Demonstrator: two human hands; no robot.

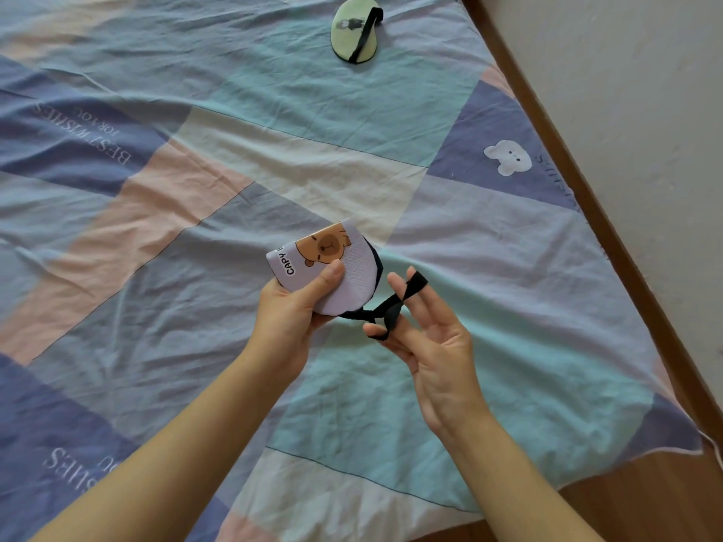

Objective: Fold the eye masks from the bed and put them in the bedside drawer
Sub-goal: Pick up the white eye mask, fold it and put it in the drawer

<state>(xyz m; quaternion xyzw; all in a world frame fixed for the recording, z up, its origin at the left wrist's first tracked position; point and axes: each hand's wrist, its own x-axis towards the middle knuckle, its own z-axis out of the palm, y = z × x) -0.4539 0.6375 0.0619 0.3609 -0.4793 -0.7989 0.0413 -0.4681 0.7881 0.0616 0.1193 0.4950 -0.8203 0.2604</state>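
Bed (274, 158) under wrinkled patchwork sheet (450, 236), wooden frame (610, 236) along right edge. Green eye mask (354, 31) lies at far end, apparently folded, black strap across.

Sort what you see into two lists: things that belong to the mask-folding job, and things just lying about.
Job: capybara eye mask, folded, gripped by left hand; its black strap, looped over right hand fingers; green eye mask on the bed.

Just there: patchwork sheet; wooden bed frame; wall.
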